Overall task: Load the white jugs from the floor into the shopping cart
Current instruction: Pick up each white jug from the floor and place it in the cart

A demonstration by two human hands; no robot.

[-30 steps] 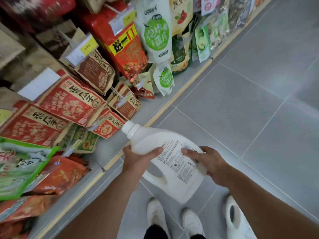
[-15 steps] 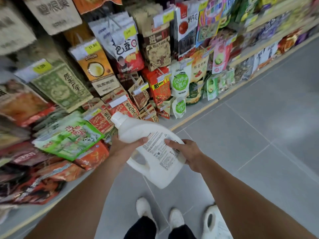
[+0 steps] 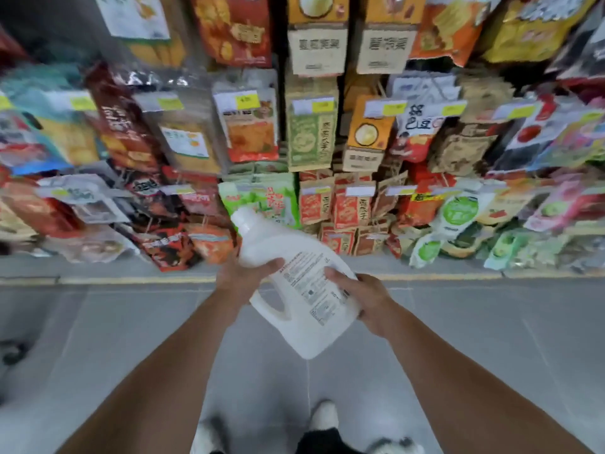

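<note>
Shelves (image 3: 311,126) packed with hanging snack packets fill the upper half of the frame. They stand above a yellow strip (image 3: 131,279) along their base and a grey tiled floor (image 3: 131,339) below it. Most packets are blurred. Small yellow price tags (image 3: 247,100) sit on many of them, but their figures cannot be read. Two brown cards (image 3: 316,44) at top centre hang side by side and carry the same row of printed Chinese characters, too soft to make out. To the right of centre, a white packet (image 3: 422,122) bears large dark characters that are only partly legible. Two pouches (image 3: 456,211) at right show round green logos.

One white jug (image 3: 314,332) is in view, held in the air at centre frame in front of the lowest shelf. It is tilted, with its white cap (image 3: 244,221) toward the upper left and its base toward the lower right. Its loop handle (image 3: 271,309) faces down toward the person. One white label (image 3: 311,286) runs along the upper face, covered in fine black print too small to read.

Both hands grip the jug. The left hand (image 3: 244,278) wraps the shoulder below the neck, thumb laid across the top. The right hand (image 3: 363,296) clasps the lower body, with its thumb on the label's edge and its fingers underneath.

Two white shoes (image 3: 324,417) show at the bottom edge.
</note>
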